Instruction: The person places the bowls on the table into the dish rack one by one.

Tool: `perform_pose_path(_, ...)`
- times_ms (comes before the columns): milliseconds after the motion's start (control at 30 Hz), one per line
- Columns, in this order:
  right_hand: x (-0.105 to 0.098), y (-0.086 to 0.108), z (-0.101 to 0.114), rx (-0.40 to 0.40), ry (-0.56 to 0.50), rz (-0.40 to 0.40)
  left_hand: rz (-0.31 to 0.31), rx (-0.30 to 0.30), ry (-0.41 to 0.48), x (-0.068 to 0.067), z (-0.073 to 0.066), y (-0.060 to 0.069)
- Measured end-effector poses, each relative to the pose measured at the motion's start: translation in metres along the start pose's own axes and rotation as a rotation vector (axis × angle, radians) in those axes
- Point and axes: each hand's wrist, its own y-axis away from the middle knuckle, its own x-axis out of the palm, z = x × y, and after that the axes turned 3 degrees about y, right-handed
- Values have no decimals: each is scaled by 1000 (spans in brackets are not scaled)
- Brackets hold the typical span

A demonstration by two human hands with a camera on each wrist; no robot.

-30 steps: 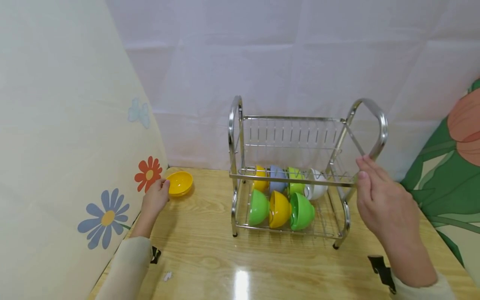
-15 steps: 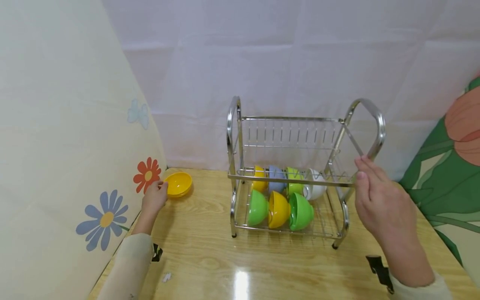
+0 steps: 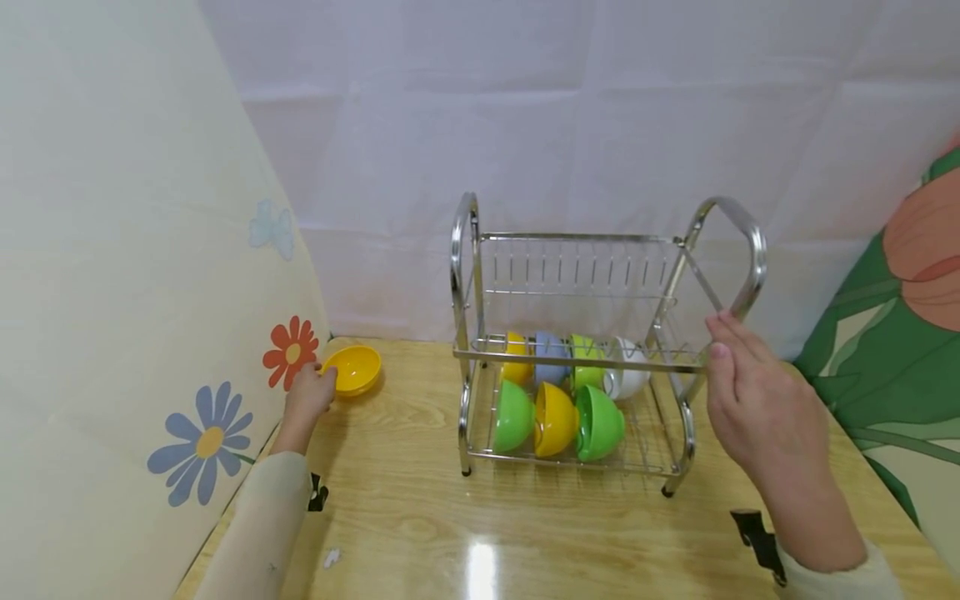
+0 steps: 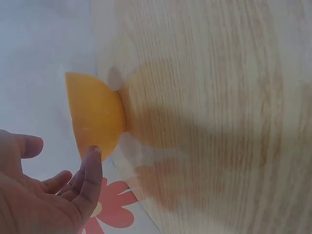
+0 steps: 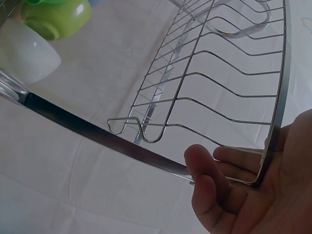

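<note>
A small yellow bowl [image 3: 354, 371] stands upright on the wooden table at the far left. My left hand [image 3: 309, 394] is at its left side; in the left wrist view a fingertip [image 4: 92, 158] meets the outside of the yellow bowl [image 4: 97, 114], while the thumb is apart from it. On the right, my right hand [image 3: 768, 408] grips the front right corner of a two-tier metal dish rack [image 3: 585, 360]. Close up, the right hand [image 5: 243, 187] has its thumb and fingers around the frame corner of the rack [image 5: 278, 109].
The rack's lower tier holds several bowls on their sides: green bowls [image 3: 514, 417], a yellow bowl [image 3: 555, 419], a blue-grey bowl [image 3: 550, 371] and a white bowl [image 3: 628, 379]. A white scrap [image 3: 332, 557] lies near the table's front. Cloth walls stand behind and at both sides.
The head view has shifted slightly, so everything sits a little further left. The left fingers look a little more spread beside the bowl. My right hand keeps its grip on the rack.
</note>
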Motion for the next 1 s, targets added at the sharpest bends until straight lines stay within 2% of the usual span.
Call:
perform_pose_path(267,0,-2,0,7,-6,20,14,-76,64,4,3,-8)
perform_pose_path(433,0,-2,0,5,-2,25,50,-121,189,9,10,-11)
perform_pose_path(667,1,-1,-1,2,-7,12,96,-153,347,13,19,-20)
perform_pose_path(800,1,0,-1,1,-10,7,102,-177,396,16,22,-22)
perform_pose_path(1000,1,0,-2,-2,-8,-7,126,-180,446,19,21,-20)
